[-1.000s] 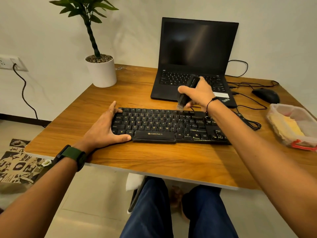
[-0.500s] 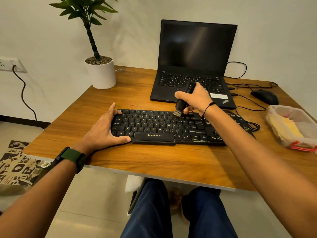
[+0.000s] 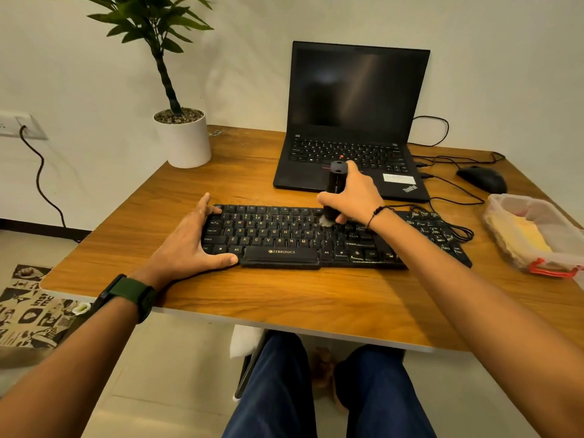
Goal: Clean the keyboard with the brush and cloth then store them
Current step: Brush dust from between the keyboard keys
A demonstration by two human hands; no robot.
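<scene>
Head view looks down at 2 hands over a black keyboard (image 3: 316, 238) on a brown wooden table (image 3: 284, 298).

The right hand (image 3: 354, 197) has its fingers curled around a dark brush (image 3: 335, 184). The brush stands almost straight up, and its pale bristles touch the keys near the top row, about in the middle of the keyboard.

The left hand (image 3: 192, 241) lies flat with straight fingers. It rests on the left end of the keyboard, with the thumb along the front edge and the fingers reaching the back edge.

Just past the right hand sits an open laptop (image 3: 357, 121) with a dark screen. Its front edge is near the back edge of the keyboard, with a thin strip of bare wood between them.

To the right of the right hand is a clear plastic box (image 3: 559, 229) with a red clip. It sits at the right edge of the table, and a yellow cloth (image 3: 521, 235) lies inside it. Black wires (image 3: 455, 222) lie between the box and the keyboard. A black mouse (image 3: 483, 178) is farther back on that side.

Past the left hand, well apart, a white plant pot (image 3: 185, 140) stands at the back left of the table. Bare wood lies between that hand and the pot.

In front of both hands, a wide band of bare wood runs to the near table edge.
</scene>
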